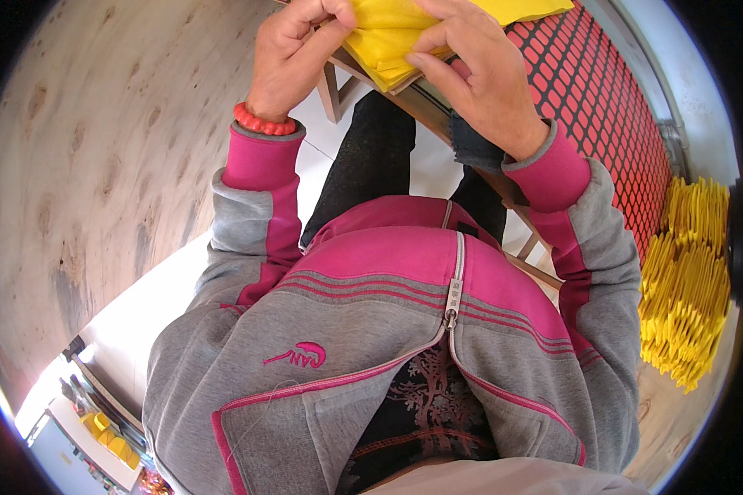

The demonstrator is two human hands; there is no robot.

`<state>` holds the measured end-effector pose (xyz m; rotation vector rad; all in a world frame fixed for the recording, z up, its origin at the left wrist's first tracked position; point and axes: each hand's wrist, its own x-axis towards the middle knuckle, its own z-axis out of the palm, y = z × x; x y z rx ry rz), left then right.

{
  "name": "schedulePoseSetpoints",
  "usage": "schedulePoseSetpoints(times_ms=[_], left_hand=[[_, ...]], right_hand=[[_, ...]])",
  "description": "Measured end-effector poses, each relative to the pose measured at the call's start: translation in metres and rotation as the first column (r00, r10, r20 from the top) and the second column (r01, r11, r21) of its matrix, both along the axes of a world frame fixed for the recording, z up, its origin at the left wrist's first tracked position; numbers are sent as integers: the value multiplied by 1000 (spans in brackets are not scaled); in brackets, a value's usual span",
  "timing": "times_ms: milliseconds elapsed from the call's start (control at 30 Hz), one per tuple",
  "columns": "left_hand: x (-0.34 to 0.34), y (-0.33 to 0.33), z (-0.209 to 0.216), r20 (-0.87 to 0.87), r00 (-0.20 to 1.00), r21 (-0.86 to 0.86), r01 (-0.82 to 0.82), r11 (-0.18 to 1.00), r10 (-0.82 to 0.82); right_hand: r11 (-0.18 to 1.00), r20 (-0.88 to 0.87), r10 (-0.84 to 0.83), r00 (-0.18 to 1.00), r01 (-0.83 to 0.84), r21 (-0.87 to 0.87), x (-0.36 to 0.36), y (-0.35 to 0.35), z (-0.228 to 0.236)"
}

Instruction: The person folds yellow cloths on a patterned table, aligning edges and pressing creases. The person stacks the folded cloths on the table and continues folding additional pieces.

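Observation:
Folded bright yellow cloth [385, 41] lies at the top middle, its upper part cut off by the picture's edge. At its left side my left hand [293, 54] pinches the cloth between thumb and fingers; a red beaded bracelet circles that wrist. My right hand [483, 74] is closed at the cloth's right lower edge, thumb against forefinger, with the yellow material at the fingertips. Under the cloth, layered edges show. Another flat yellow piece [524, 8] reaches out to the right behind my right hand.
A wooden-legged bench or stool [332, 92] stands below the cloth. To the right hangs or lies a red panel with black mesh [594, 107]. Stacked folded yellow pieces [685, 289] sit at the far right. A wide wooden board [99, 140] fills the left.

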<state>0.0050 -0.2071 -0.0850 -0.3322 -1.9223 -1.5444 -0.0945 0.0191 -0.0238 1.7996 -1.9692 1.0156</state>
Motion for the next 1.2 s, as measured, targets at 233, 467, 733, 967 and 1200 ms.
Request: schedulePoseSetpoints(times_ms=[233,467,733,967,1200], left_hand=[[4,7,12,-64,998,-224,-32,974,18],[7,15,10,132,978,-169,-139,976,162],[-7,8,-10,34,992,72,-127,989,125],[-12,18,-12,-50,982,169,-169,971,180],[-5,14,4,-93,992,-107,-99,989,89]], right_hand=[[999,16,-20,1000,21,-31,1,-1,-1],[977,-248,-84,965,31,-211,28,3,6],[941,125,20,992,-61,332,61,69,-70],[693,-85,-431,898,390,606,26,131,-146],[751,-222,-468,855,517,410,11,131,-166]])
